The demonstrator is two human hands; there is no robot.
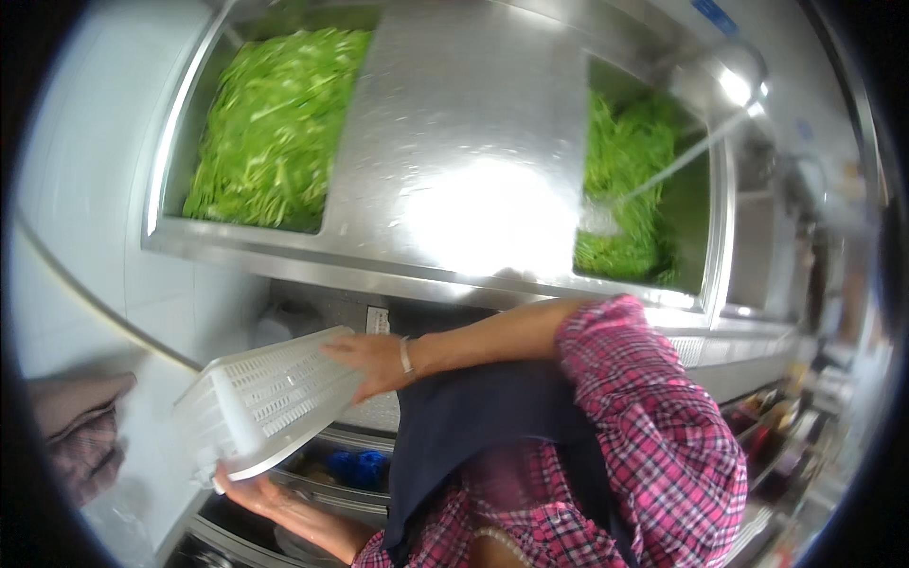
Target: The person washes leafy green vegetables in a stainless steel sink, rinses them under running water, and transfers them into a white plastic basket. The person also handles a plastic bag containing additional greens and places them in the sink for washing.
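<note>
A white perforated plastic basket (284, 397) is tilted on its side at my left front, below the steel sink edge. My left hand (248, 490) grips its lower corner near the rim. Across my body reaches my right arm, with a band at the wrist. My right hand (373, 362) holds the basket's other end, its fingers spread along the wall and slightly blurred. The basket's inner side looks bare where it shows; part of it lies behind my right hand.
Green leafy vegetables (277, 135) fill the left basin. More greens (625, 184) lie in the right basin under a water stream (682, 160). A steel drainboard (461, 128) joins them. A hose (106, 305) runs at left beside hanging cloth (85, 433). Blue plastic (355, 467) sits on a lower shelf.
</note>
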